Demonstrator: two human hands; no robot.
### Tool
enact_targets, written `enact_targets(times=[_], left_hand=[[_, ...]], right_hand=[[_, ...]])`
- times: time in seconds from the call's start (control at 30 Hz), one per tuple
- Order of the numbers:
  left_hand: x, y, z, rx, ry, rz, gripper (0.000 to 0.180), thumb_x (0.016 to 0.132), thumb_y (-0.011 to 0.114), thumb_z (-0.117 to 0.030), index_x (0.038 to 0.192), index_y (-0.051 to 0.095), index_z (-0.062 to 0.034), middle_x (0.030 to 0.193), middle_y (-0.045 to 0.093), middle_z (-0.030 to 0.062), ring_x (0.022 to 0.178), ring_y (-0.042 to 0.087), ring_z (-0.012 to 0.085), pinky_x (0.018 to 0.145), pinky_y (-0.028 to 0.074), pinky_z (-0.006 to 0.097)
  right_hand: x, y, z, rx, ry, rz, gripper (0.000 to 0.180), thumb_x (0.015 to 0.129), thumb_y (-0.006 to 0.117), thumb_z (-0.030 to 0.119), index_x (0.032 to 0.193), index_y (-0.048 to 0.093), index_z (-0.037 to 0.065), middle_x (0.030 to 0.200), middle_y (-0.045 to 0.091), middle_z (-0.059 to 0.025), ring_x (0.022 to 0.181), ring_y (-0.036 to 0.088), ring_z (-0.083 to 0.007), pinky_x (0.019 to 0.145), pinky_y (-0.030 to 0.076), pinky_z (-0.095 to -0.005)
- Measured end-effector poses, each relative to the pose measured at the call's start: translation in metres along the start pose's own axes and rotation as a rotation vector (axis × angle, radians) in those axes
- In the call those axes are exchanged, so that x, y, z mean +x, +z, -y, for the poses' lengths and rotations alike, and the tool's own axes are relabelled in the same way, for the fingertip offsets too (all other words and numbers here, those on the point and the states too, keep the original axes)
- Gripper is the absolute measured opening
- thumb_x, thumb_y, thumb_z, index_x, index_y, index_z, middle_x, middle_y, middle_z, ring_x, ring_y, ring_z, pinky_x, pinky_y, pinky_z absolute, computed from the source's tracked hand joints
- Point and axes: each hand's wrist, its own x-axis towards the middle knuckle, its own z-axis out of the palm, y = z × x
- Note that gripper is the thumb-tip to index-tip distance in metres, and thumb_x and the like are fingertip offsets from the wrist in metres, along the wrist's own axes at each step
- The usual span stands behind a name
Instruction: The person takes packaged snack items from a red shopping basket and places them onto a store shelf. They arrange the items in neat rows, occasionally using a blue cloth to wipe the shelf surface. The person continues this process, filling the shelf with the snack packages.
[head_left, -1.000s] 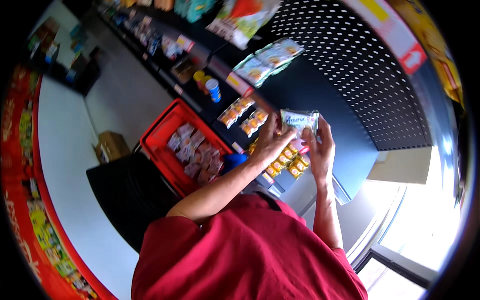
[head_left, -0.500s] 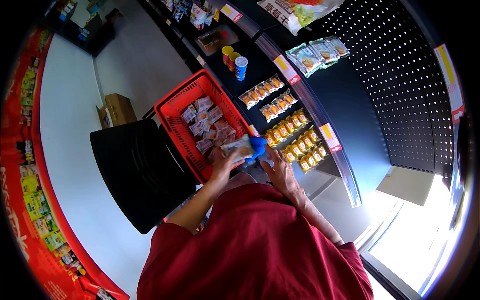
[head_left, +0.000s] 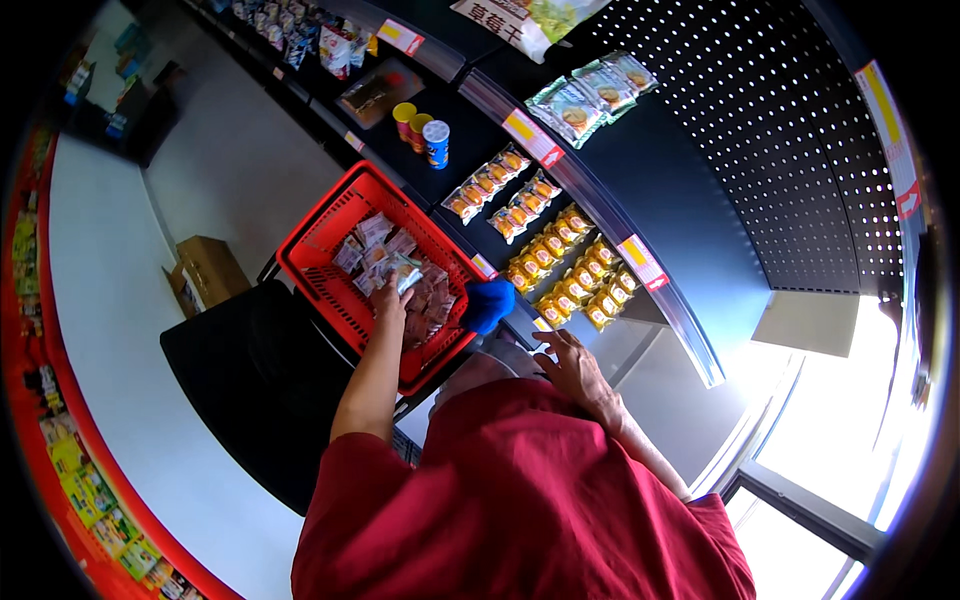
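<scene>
One packet is pinched over the basket by the left hand, the right hand is loosely spread, and loosening seems needed.

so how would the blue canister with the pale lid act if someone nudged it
The blue canister looks apt to tip, standing tall and narrow; its round side suggests it could then roll. Its straight wall hints at stiffness.
</scene>
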Motion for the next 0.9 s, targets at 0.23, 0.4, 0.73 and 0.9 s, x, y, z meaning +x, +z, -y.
enact_targets(times=[0.23, 0.4, 0.73, 0.9], left_hand=[[0.010, -0.008, 0.025, 0.588, 0.146, -0.043, 0.057, 0.090, 0.075, -0.037, 0.124, 0.058, 0.0050, 0.125, 0.060, 0.0172, 0.103, 0.066, 0.0317, 0.071, 0.066, 0.045], [-0.018, -0.013, 0.040, 0.641, 0.138, 0.092, 0.014, 0.096, 0.067, -0.016, 0.105, 0.062, -0.0073, 0.109, 0.066, 0.0086, 0.094, 0.068, 0.0214, 0.075, 0.064, 0.040], [-0.192, 0.117, -0.099, 0.369, 0.776, 0.548, 0.036, 0.101, 0.065, -0.027, 0.132, 0.059, -0.0080, 0.121, 0.065, 0.0037, 0.109, 0.064, 0.0157, 0.086, 0.052, 0.028], [-0.290, 0.204, -0.151, 0.445, 1.278, 0.726, 0.029, 0.102, 0.062, -0.016, 0.129, 0.060, -0.0046, 0.122, 0.064, 0.0100, 0.110, 0.063, 0.0176, 0.091, 0.049, 0.030]], right_hand=[[-0.006, -0.004, -0.009, 0.032, 0.062, -0.036, 0.035, 0.093, 0.067, 0.020, 0.126, 0.063, 0.008, 0.112, 0.065, -0.0183, 0.105, 0.063, -0.0383, 0.090, 0.053, -0.0448], [-0.002, -0.008, -0.014, 0.070, 0.077, -0.080, 0.034, 0.094, 0.066, 0.019, 0.126, 0.063, 0.007, 0.114, 0.065, -0.0181, 0.109, 0.063, -0.0382, 0.092, 0.052, -0.0450], [0.020, -0.069, 0.036, 0.199, -0.134, -0.181, 0.032, 0.097, 0.064, 0.013, 0.127, 0.062, 0.004, 0.113, 0.065, -0.0168, 0.099, 0.069, -0.0344, 0.082, 0.058, -0.0409], [0.055, -0.124, 0.051, 0.519, -0.192, -0.287, 0.033, 0.101, 0.058, 0.011, 0.133, 0.058, 0.001, 0.117, 0.069, -0.0158, 0.106, 0.070, -0.0246, 0.082, 0.060, -0.0355]])
